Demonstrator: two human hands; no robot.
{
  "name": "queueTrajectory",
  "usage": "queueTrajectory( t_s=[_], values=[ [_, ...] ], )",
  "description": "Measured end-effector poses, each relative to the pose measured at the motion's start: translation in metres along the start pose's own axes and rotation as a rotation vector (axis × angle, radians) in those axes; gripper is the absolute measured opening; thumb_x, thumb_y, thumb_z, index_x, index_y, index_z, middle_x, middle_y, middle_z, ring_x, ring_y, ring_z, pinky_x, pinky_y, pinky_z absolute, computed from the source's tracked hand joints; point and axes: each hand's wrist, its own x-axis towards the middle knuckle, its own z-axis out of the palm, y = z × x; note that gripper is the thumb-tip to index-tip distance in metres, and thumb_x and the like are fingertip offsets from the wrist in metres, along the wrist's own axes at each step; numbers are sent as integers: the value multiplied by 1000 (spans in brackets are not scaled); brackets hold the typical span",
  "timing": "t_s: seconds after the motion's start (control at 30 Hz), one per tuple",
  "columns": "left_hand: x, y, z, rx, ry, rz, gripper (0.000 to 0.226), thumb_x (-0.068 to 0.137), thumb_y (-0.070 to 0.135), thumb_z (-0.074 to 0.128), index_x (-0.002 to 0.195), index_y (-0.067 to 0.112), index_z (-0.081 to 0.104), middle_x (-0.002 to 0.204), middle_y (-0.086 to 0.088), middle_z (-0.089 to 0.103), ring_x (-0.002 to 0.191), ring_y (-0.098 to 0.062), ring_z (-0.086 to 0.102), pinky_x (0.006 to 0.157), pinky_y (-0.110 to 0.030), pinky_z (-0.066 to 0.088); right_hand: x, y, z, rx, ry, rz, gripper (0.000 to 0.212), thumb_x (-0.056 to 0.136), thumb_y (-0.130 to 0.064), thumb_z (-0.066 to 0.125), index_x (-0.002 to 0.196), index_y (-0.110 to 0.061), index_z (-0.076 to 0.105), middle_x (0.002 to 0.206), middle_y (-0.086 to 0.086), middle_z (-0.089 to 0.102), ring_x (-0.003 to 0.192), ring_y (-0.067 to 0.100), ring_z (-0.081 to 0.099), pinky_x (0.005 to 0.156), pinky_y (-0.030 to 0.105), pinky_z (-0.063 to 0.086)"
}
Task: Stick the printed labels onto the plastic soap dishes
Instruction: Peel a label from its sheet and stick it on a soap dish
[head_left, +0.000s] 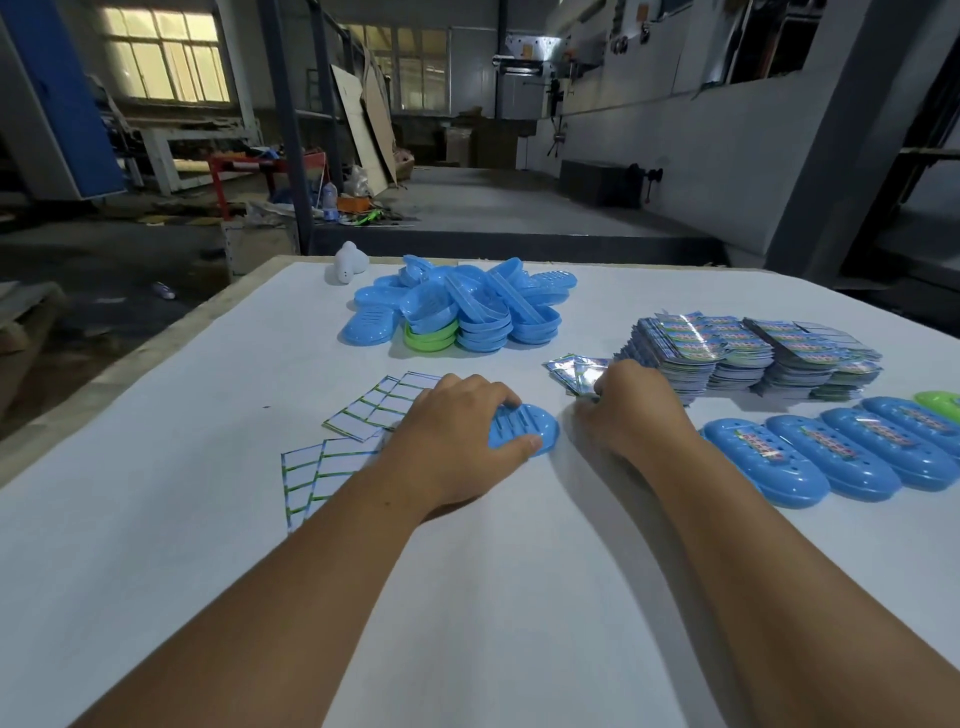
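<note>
My left hand (457, 436) grips a blue soap dish (524, 428) lying on the white table, fingers over its far rim and thumb on its near rim. My right hand (631, 410) rests beside the dish, its fingertips on a few loose printed labels (574, 371); whether it pinches one is hidden. Stacks of printed labels (753, 353) lie to the right. A pile of blue and green soap dishes (457, 306) sits at the far middle. Several labelled blue dishes (831, 452) lie in a row at the right.
Used backing sheets with green-edged blank cells (374, 410) lie left of my left hand. A small white object (348, 262) stands at the table's far edge. A green dish (943, 402) ends the labelled row. The table's left edge (130, 358) drops to the workshop floor.
</note>
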Motion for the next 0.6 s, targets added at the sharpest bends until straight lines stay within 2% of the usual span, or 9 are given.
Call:
queueTrajectory(
  t_s=[0.17, 0.3, 0.43, 0.53, 0.6],
  values=[
    [2, -2, 0, -2, 30, 7, 47, 84, 64, 60, 120, 34, 61, 113, 12, 61, 107, -12, 48, 94, -33, 41, 1, -1, -6, 46, 57, 58, 33, 86, -18, 59, 59, -10, 42, 57, 7, 43, 51, 22, 40, 44, 27, 21],
    [3, -2, 1, -48, 87, 4, 41, 86, 63, 60, 113, 34, 64, 108, 11, 62, 102, -11, 48, 91, -34, 43, 2, 0, -9, 31, 92, 64, 22, 80, -15, 63, 66, -7, 49, 62, 9, 49, 55, 26, 43, 45, 25, 23],
    [5, -2, 2, -108, 143, 7, 35, 88, 59, 61, 108, 30, 67, 105, 10, 64, 101, -11, 49, 88, -32, 43, 3, 2, -9, 37, 57, 76, 8, 75, -8, 64, 70, -6, 58, 63, 11, 47, 62, 29, 47, 45, 25, 25],
    [6, 0, 2, -193, 188, -11, 29, 90, 53, 63, 100, 27, 70, 100, 9, 66, 101, -12, 52, 88, -33, 46, 0, 4, -10, 126, 68, 86, 16, 76, -13, 68, 63, -5, 64, 57, 14, 55, 59, 29, 52, 47, 26, 33],
    [8, 1, 2, -275, 227, -47, 25, 92, 47, 62, 89, 24, 71, 89, 11, 67, 95, -14, 56, 87, -36, 48, -2, 1, -13, 200, 157, 44, 27, 79, -21, 69, 56, -8, 62, 58, 11, 61, 60, 28, 55, 50, 28, 36]
  ],
)
